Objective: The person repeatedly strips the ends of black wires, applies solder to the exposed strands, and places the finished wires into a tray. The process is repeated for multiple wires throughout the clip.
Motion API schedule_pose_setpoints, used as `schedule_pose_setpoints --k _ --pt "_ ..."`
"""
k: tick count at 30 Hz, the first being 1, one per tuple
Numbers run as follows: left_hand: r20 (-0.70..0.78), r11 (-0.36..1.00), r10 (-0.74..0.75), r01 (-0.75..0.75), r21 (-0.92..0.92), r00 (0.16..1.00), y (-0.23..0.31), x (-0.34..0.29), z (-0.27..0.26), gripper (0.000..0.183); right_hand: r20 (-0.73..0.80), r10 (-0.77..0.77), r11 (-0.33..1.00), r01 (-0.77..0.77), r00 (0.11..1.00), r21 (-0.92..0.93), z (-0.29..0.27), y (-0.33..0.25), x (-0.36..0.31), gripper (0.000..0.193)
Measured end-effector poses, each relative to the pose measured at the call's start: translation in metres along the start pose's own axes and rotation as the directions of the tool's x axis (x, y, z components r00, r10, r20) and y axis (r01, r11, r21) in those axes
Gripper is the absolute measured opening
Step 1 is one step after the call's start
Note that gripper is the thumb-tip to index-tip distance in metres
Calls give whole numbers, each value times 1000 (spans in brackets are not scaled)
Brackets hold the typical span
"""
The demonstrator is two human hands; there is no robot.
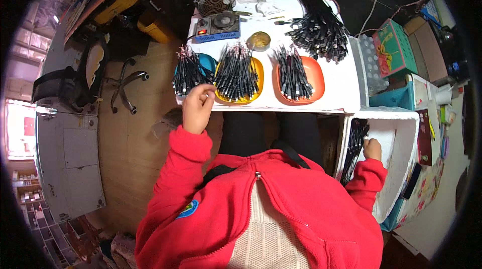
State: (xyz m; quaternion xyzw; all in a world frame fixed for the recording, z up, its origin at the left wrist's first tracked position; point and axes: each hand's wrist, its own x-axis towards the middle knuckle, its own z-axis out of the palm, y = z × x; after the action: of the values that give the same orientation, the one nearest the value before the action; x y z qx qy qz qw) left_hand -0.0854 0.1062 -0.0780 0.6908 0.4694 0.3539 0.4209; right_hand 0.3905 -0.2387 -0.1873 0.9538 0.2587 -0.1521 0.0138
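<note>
My left hand (198, 108) is at the front edge of the white table, between the blue tray (207, 61) and the yellow tray (259, 71). Its fingers are curled in, and whatever they hold cannot be made out. Bundles of short black cables (236, 73) with bare ends lie in both trays. Another cable bundle (295, 76) rests in the orange tray (317, 86) to the right. Down at my right, my right hand (372, 148) reaches into a white foam box (396, 161), closed beside a pile of black cables (355, 141); its fingertips are too small to read.
A large heap of black cables (319, 35) spreads over the table's back right. Behind the trays stand a blue-fronted device (218, 30) with a lit switch and a round tin (258, 41). Clear bottles (371, 65) and a green box (394, 48) are farther right. An office chair (120, 81) stands left.
</note>
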Motion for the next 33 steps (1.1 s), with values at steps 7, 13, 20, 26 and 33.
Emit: schedule_pose_setpoints --k 7,13,20,26,33 --pt "-200 575 210 45 817 957 -27 85 -19 22 -177 -478 846 505 860 172 -99 -147 -67 31" --pt "-164 387 233 64 920 958 -40 106 -7 24 -160 -805 466 775 571 427 -112 -293 -96 17" --pt "-179 402 158 102 910 971 -35 99 -2 16 -221 -741 599 773 634 208 -71 -412 -70 28" --pt "-233 527 54 171 832 971 -34 101 -4 16 -192 -673 690 699 715 188 -58 -435 -58 29" --pt "-347 934 -48 165 318 937 -42 92 -35 14 -222 -663 600 685 715 412 -59 -420 -54 23"
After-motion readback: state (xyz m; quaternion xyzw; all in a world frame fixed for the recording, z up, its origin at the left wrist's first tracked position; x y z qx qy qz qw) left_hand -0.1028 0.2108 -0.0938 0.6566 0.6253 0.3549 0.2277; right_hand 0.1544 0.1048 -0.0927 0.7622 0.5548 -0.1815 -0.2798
